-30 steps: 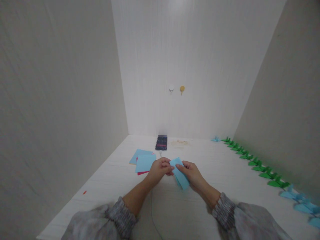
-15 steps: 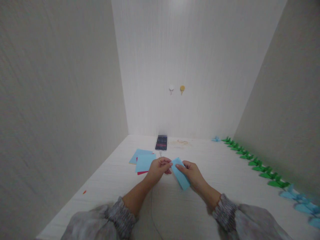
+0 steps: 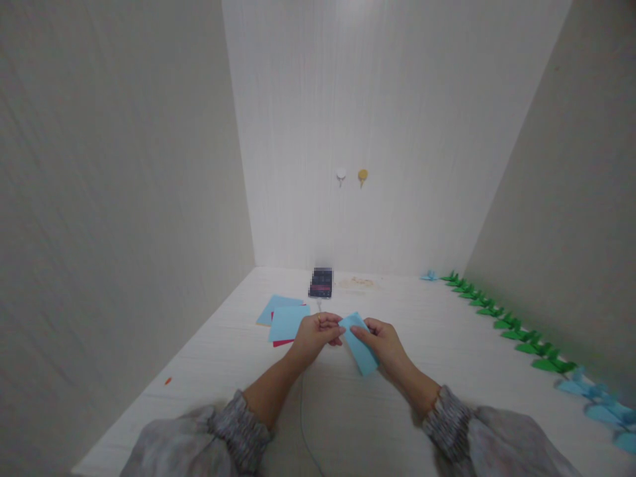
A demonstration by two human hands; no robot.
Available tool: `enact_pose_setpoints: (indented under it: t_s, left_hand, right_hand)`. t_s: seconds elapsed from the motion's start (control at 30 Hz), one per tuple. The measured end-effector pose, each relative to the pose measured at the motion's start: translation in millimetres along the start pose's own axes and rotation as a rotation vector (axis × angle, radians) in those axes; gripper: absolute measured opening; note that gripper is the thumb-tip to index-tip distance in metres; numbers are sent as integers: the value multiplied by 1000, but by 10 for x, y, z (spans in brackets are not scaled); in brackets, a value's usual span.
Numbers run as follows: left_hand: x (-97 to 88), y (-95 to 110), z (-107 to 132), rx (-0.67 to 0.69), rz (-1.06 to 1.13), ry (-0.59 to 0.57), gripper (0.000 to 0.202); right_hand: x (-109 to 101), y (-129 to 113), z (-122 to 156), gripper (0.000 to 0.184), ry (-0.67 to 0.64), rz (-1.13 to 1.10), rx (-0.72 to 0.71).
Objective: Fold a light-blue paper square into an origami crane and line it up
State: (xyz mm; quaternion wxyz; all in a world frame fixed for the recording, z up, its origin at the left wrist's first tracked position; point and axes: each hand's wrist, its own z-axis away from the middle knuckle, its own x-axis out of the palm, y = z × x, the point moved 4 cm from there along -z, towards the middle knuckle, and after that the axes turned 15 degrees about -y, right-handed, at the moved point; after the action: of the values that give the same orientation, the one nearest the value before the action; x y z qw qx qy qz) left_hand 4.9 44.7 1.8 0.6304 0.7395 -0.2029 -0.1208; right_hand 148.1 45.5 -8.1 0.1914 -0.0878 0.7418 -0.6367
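Note:
A light blue piece of paper (image 3: pixel 362 352), folded into a narrow strip, is held tilted above the white table. My right hand (image 3: pixel 385 341) grips it, thumb on top and fingers behind. My left hand (image 3: pixel 318 333) pinches the paper's upper left corner between thumb and fingers. Just left of my left hand lie blue paper sheets (image 3: pixel 287 323), with a red sheet (image 3: pixel 282 343) showing from underneath.
A phone (image 3: pixel 321 285) with a cable (image 3: pixel 302 417) lies near the back wall. Folded green paper figures (image 3: pixel 507 322) and blue ones (image 3: pixel 609 412) line the right wall. Two hooks, one white (image 3: pixel 340 174) and one yellow (image 3: pixel 362 175), are on the back wall. A small orange piece (image 3: pixel 167 381) lies at left.
Almost nothing differs. The paper and the fingers of both hands have shifted very slightly, with the same hold on the blue paper.

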Motion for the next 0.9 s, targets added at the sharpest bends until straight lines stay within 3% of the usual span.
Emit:
enact_pose_setpoints:
  t_s: [0.9]
  left_hand:
    - [1,23,6,9,-36,12,27]
  right_hand:
    - [-19,-57,24,29,72,58,-10]
